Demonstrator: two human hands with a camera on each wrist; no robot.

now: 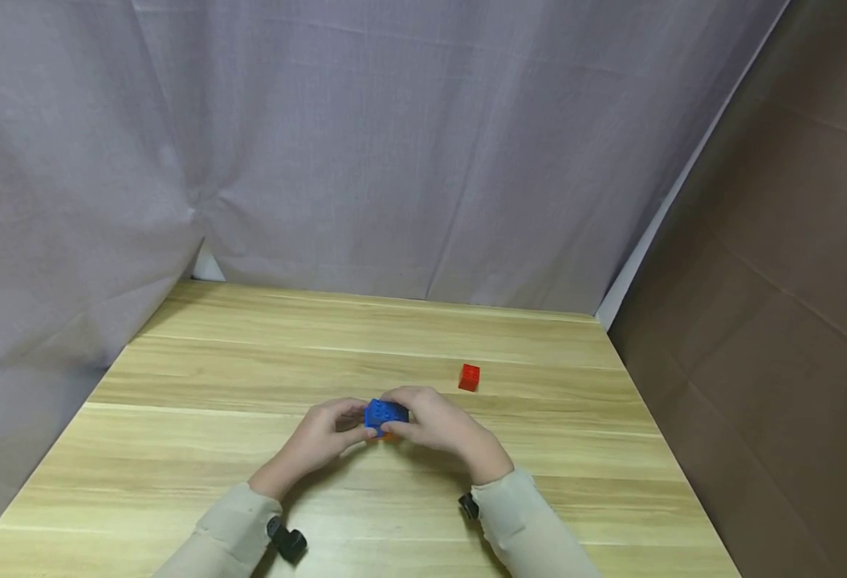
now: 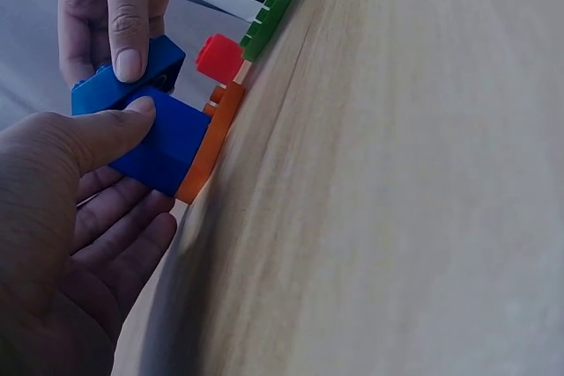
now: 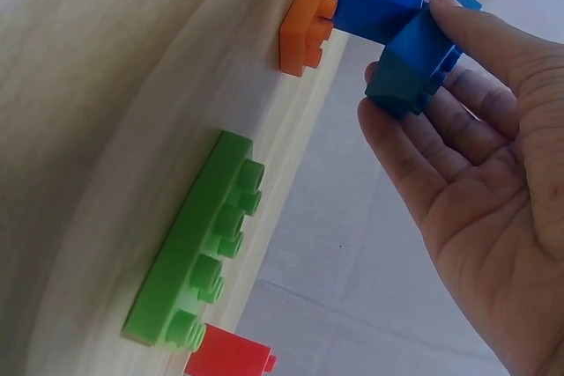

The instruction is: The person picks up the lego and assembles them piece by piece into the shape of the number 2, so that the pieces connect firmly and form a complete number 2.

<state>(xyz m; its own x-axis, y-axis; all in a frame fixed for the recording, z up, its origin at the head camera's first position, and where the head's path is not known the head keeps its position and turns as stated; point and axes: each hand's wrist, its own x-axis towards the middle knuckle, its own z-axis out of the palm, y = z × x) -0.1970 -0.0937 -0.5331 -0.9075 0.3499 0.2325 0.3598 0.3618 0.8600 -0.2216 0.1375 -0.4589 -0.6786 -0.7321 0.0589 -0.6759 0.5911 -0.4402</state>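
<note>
In my right hand (image 1: 433,421), thumb and fingers pinch a blue toy brick (image 3: 408,59) at its sides. This brick is tilted over a second blue brick (image 2: 172,138), meeting its studded top at an angle. The lower blue brick sits on a flat orange brick (image 2: 216,143), whose studs show at one end. My left hand (image 1: 322,433) holds the lower blue brick, its thumb pressed on one side and its fingers around behind. From the head view, the orange brick is mostly hidden under the blue ones.
A small red brick (image 1: 470,377) stands on the wooden table (image 1: 250,361), beyond my right hand. Close to it lies a long green brick (image 3: 189,244) with studs up, seen in both wrist views. Grey cloth (image 1: 394,160) hangs behind the table.
</note>
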